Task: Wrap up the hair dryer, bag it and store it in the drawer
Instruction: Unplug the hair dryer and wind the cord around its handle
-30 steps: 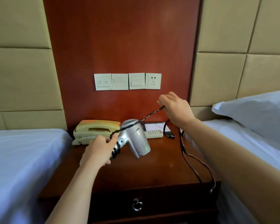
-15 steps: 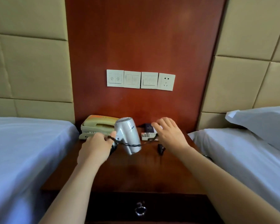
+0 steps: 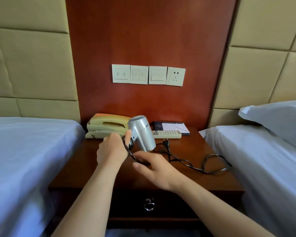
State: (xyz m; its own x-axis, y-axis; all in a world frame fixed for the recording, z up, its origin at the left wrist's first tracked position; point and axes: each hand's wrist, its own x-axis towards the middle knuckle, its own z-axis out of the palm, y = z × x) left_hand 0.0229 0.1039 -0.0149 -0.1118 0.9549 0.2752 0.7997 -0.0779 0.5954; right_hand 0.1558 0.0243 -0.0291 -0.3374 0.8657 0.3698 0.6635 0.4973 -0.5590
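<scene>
At the counter [image 3: 92, 168] between two beds: hair dryer [image 3: 142, 134] held nozzle-down before the telephone [image 3: 108, 125]. Left hand [image 3: 111, 149], fingers curled round its handle, steadies it for winding. Right hand [image 3: 154, 170], fingers pinching the cord [image 3: 128, 152] (a loop forming). Plug [image 3: 167, 143] lies loose; drawer [image 3: 169, 202] closed below.

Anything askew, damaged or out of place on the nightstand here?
Nothing is damaged or spilled. The cord trails in a loose, twisted loop across the nightstand, with its plug lying free by the remote. That fits mid-wrap: the left hand grips the dryer and the right hand pinches the cord.
</scene>
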